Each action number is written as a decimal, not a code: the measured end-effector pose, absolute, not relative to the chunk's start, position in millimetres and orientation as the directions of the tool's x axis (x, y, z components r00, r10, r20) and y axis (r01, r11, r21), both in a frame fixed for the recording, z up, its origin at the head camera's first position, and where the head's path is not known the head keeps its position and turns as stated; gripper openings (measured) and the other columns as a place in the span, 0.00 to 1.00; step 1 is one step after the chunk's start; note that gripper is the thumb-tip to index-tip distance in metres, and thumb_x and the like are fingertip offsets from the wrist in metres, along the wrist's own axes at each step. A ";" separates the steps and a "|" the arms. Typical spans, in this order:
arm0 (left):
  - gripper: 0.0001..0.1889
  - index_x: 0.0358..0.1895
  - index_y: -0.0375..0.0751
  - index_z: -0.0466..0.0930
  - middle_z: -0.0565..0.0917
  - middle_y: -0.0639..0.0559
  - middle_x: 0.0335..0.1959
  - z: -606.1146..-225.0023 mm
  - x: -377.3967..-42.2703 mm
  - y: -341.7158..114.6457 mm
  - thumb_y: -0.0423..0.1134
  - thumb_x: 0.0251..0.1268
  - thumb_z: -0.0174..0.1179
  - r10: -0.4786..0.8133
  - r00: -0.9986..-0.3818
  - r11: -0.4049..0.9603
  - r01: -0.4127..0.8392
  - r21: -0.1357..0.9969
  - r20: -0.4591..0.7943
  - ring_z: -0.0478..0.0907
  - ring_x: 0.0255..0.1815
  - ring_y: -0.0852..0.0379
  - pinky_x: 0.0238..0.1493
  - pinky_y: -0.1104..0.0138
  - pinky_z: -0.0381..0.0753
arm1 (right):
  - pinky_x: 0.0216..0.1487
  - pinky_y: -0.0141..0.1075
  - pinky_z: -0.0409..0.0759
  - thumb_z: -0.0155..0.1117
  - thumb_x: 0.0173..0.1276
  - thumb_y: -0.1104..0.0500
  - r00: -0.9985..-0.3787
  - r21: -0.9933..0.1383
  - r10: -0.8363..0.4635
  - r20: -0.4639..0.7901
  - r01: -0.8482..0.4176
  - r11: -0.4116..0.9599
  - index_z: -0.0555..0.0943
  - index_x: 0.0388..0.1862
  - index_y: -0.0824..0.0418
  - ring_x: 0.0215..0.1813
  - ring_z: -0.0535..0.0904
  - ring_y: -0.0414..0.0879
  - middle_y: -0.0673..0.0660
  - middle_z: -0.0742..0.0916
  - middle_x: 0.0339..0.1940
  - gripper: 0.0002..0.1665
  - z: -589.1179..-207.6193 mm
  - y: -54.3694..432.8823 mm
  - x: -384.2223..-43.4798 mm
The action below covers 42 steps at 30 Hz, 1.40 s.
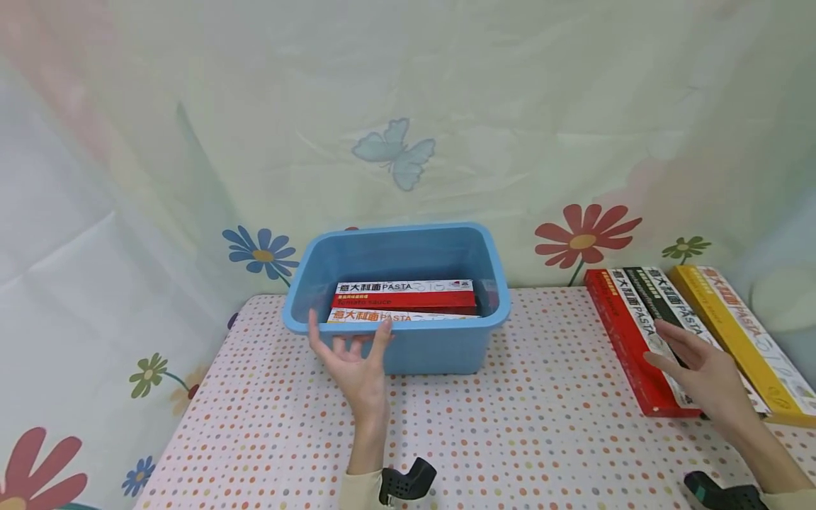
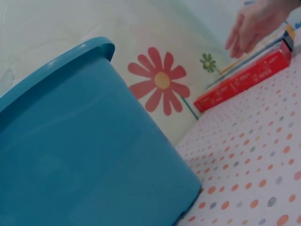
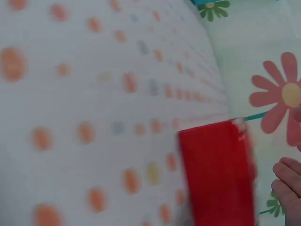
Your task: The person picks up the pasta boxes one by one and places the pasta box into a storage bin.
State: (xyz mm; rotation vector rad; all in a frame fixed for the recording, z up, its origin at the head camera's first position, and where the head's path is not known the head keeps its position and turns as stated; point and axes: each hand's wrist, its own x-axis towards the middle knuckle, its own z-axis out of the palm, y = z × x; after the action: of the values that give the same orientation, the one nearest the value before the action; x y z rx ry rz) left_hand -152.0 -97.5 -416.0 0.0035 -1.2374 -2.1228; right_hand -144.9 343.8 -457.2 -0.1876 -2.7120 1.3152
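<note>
A blue plastic bin (image 1: 440,350) stands on the dotted tablecloth, tilted toward the head view. Inside lie a red tomato sauce pasta box (image 1: 408,297) and, nearer the front, a box with orange lettering (image 1: 370,316). My left hand (image 1: 360,375) holds the bin's front rim, some fingers below it and the thumb against it. Over the boxes at the right hovers my right hand (image 1: 707,372), thumb and fingers apart, holding nothing. Under it are a red pasta box (image 1: 618,347) and a black one (image 1: 650,294); a yellow pasta box (image 1: 733,319) lies just beyond.
Behind the table (image 1: 529,425) hangs a pale curtain (image 1: 510,106) printed with flowers and a butterfly. The bin stands close to that curtain. Dark wrist cameras (image 1: 408,482) are strapped to both wrists.
</note>
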 end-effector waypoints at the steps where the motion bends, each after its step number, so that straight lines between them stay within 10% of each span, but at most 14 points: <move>1: 0.58 0.85 0.57 0.44 0.72 0.41 0.71 -416.0 -151.8 -97.7 0.24 0.59 0.74 -0.551 -0.773 -0.321 0.545 0.774 0.316 0.80 0.54 0.28 0.48 0.50 0.91 | 0.45 0.06 0.67 0.58 0.82 0.45 -0.985 -0.783 0.168 0.033 0.078 0.617 0.53 0.86 0.62 0.85 0.55 0.54 0.72 0.62 0.81 0.45 -460.9 343.6 -143.4; 13: 0.58 0.85 0.51 0.42 0.73 0.39 0.69 -415.9 -151.7 -98.8 0.22 0.60 0.73 -0.551 -0.768 -0.313 0.554 0.772 0.328 0.83 0.48 0.41 0.47 0.51 0.92 | 0.55 0.07 0.59 0.61 0.80 0.43 -0.963 -0.768 0.267 -0.029 0.193 0.611 0.49 0.86 0.64 0.82 0.50 0.69 0.75 0.60 0.81 0.51 -475.8 343.6 -133.7; 17: 0.58 0.85 0.53 0.43 0.72 0.41 0.71 -416.7 -150.9 -101.0 0.23 0.60 0.73 -0.562 -0.765 -0.306 0.545 0.781 0.314 0.82 0.51 0.36 0.48 0.52 0.91 | 0.76 0.41 0.72 0.64 0.77 0.39 -0.964 -0.730 0.241 -0.113 0.245 0.638 0.45 0.86 0.67 0.79 0.50 0.77 0.81 0.56 0.79 0.58 -477.3 340.2 -136.6; 21: 0.58 0.85 0.56 0.45 0.73 0.41 0.70 -418.3 -149.7 -99.7 0.23 0.59 0.74 -0.564 -0.766 -0.299 0.537 0.789 0.308 0.83 0.50 0.39 0.49 0.52 0.91 | 0.65 0.77 0.69 0.66 0.72 0.34 -0.932 -0.651 0.253 -0.259 0.362 0.667 0.36 0.84 0.68 0.70 0.51 0.81 0.87 0.53 0.75 0.67 -480.4 339.2 -140.2; 42: 0.58 0.85 0.53 0.43 0.74 0.39 0.67 -418.4 -154.5 -95.5 0.24 0.60 0.74 -0.549 -0.764 -0.281 0.551 0.786 0.339 0.83 0.49 0.39 0.48 0.52 0.91 | 0.66 0.80 0.62 0.79 0.60 0.37 -0.925 -0.596 0.235 -0.297 0.372 0.712 0.25 0.82 0.67 0.70 0.49 0.81 0.87 0.48 0.75 0.83 -484.3 330.1 -135.1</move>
State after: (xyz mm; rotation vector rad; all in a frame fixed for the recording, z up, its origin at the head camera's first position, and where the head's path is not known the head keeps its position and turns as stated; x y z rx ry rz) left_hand -154.5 -95.5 -418.4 -0.0019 -1.2763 -2.0796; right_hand -135.1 330.1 -484.3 -0.5543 -3.0895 1.1493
